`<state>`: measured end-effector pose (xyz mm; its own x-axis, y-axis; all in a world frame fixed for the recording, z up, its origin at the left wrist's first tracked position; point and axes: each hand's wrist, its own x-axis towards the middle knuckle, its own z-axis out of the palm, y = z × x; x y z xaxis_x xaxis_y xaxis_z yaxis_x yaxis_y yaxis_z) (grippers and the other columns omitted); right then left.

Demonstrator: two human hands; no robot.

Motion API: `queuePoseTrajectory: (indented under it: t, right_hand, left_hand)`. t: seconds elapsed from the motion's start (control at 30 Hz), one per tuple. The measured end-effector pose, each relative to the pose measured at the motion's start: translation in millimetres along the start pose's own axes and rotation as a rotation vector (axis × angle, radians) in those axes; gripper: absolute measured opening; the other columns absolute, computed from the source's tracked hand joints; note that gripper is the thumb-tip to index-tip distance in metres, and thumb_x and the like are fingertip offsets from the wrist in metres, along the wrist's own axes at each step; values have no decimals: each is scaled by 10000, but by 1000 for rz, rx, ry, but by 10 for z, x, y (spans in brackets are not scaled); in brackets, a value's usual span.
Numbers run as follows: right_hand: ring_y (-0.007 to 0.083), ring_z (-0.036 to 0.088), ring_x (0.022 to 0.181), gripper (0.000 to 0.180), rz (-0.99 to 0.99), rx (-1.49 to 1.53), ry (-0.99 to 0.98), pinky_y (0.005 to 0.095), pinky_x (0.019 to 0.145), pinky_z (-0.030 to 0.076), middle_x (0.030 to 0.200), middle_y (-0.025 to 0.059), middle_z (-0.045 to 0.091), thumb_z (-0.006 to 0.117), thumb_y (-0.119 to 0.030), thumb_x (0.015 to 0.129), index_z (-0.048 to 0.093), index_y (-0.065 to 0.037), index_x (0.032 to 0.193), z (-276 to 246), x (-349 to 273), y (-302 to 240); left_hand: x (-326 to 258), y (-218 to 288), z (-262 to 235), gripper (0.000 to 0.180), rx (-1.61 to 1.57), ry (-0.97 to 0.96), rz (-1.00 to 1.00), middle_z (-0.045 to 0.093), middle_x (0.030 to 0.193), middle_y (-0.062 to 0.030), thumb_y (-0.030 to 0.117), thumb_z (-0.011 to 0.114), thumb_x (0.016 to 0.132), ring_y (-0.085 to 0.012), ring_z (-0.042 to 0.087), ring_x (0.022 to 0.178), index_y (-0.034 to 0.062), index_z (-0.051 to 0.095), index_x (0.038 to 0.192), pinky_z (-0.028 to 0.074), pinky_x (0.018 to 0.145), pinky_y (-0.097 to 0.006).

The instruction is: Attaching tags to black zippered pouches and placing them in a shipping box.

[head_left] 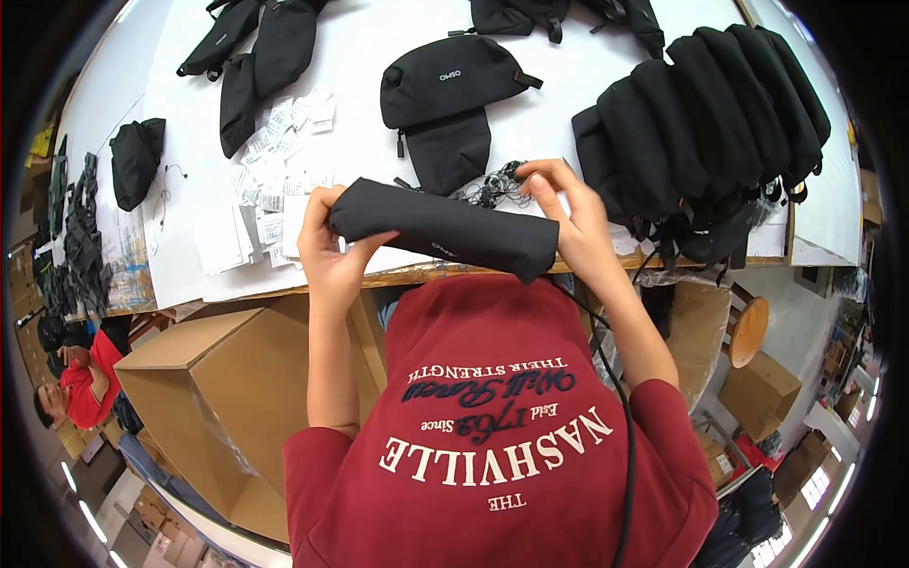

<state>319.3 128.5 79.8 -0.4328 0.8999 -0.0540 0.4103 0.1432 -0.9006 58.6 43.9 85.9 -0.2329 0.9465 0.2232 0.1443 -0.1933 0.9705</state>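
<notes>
A black fabric pouch [445, 230], folded or rolled into a long bar, hangs level over the near edge of the white table [360, 142]. My left hand [327, 248] grips its left end, thumb on top. My right hand [568, 222] pinches its right end, fingers curled over the upper corner. Just behind the pouch lie a tangle of thin black cords [497, 185] and a larger black waist bag [450, 90] with a smaller black piece below it.
A row of stacked black pouches [710, 114] fills the table's right side. White paper tags [275, 180] are scattered at left, with more black bags [256, 57] beyond. An open cardboard box [218, 398] stands below the table. A person in red [80, 388] sits at far left.
</notes>
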Motion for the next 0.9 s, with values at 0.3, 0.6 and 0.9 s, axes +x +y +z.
queuePoseTrajectory:
  t: [0.3,0.6,0.9]
  right_hand:
    - [192,625,869,572,-183,387,-96,288,753,481,1099,114,616,596,-440,890,504,-50,1299,-59,-95,-229]
    - [275,621,915,378,-296,-17,49,342,791,490,1031,109,612,754,-114,743,647,-76,1104,-102,-25,-362]
    - [199,628,870,389,-198,147,-197,289,773,480,1045,111,671,758,-87,720,691,-40,1100,-511,-27,-395]
  left_hand:
    - [-92,-51,249,192,-211,205,-383,544,803,29,38,708,837,-38,480,761,60,520,872,393,684,-184]
    - [17,209,431,230,-364,126,-447,622,968,-47,35,670,845,-112,575,887,26,590,1060,431,836,-227]
    - [-132,-176,214,346,-146,-79,-170,620,1033,-100,278,648,893,-164,564,932,-6,594,1084,425,866,-283]
